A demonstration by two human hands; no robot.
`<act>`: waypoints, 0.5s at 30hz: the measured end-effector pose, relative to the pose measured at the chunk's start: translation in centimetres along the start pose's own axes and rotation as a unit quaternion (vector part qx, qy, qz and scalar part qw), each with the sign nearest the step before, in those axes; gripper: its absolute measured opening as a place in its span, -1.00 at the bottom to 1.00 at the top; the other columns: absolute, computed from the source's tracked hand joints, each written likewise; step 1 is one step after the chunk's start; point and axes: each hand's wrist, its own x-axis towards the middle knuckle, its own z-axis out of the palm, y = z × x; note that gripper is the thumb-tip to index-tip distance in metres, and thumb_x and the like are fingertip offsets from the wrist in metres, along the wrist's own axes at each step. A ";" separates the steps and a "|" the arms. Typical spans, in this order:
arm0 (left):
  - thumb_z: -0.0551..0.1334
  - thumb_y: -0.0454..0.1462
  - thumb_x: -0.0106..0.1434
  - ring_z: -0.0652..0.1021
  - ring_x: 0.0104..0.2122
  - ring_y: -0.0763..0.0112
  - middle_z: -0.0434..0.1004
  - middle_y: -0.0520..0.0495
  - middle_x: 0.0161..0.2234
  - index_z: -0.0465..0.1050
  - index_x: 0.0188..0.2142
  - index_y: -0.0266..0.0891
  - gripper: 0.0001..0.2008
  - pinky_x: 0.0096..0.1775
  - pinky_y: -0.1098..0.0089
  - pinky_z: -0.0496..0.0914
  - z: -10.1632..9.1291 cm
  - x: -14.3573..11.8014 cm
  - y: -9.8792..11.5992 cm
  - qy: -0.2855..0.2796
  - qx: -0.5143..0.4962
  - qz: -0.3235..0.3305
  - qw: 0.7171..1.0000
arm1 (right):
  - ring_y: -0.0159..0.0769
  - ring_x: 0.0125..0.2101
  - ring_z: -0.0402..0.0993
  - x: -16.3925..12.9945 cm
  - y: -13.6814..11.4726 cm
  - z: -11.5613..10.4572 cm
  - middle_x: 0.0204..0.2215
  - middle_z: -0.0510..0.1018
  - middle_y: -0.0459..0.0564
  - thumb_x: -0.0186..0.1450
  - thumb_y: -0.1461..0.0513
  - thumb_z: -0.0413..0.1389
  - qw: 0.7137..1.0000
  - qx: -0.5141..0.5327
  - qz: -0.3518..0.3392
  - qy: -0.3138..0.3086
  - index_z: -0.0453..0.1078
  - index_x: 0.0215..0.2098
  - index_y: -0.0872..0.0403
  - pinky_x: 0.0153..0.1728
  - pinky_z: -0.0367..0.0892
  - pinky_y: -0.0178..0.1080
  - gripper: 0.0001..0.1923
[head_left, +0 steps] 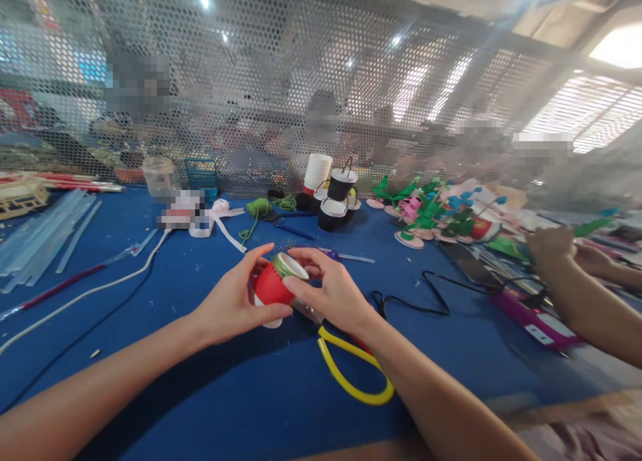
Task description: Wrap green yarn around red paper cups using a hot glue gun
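Note:
A small red paper cup (272, 286) with green yarn wound below its white rim is held tilted above the table. My left hand (235, 294) grips its left side and underside, thumb across the bottom. My right hand (326, 284) closes on the other side, with the thumb on the red wall near the rim. Below the right hand lie yellow-handled scissors (371, 401), their blades partly hidden. Just beyond the hands a glue gun (328, 253) with a clear stick in it is partly covered by my right fingers.
Glue sticks (47, 240) and a white cord (115, 287) lie left. Behind are white ribbon (221, 210), green yarn (259, 209), black-and-white little buckets (332, 215) and stacked cups (317, 173). Craft flowers (426, 210), a purple power strip (534, 320) and another person's hand (552, 243) are right.

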 end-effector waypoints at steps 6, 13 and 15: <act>0.33 -0.17 -0.08 0.46 -0.20 0.23 0.37 -0.15 -0.13 0.06 0.08 -0.17 -0.26 -0.12 0.18 0.35 0.1 -0.1 0.2 -0.013 -0.044 -0.018 0.999 | -0.26 -0.30 0.46 -0.1 0.0 0.0 -0.29 0.50 0.02 0.03 0.20 0.14 0.999 0.045 -0.008 -0.013 0.28 -0.18 0.10 -0.26 0.35 -0.18 -0.64; 0.33 -0.17 -0.09 0.45 -0.19 0.24 0.34 -0.18 -0.10 0.07 0.08 -0.23 -0.25 -0.13 0.21 0.34 0.3 -0.1 0.1 0.009 -0.063 -0.031 0.997 | -0.27 -0.33 0.46 -0.2 0.0 0.0 -0.30 0.50 0.01 0.05 0.19 0.16 0.997 0.083 0.001 -0.005 0.31 -0.20 0.07 -0.30 0.36 -0.18 -0.67; 0.32 -0.17 -0.07 0.44 -0.18 0.25 0.31 -0.19 -0.07 0.06 0.07 -0.23 -0.26 -0.13 0.23 0.34 0.3 -0.1 0.0 0.013 -0.085 -0.042 0.995 | -0.26 -0.32 0.46 -0.2 0.1 0.0 -0.29 0.50 0.01 0.06 0.18 0.15 0.996 0.085 0.001 -0.004 0.31 -0.20 0.07 -0.29 0.36 -0.18 -0.67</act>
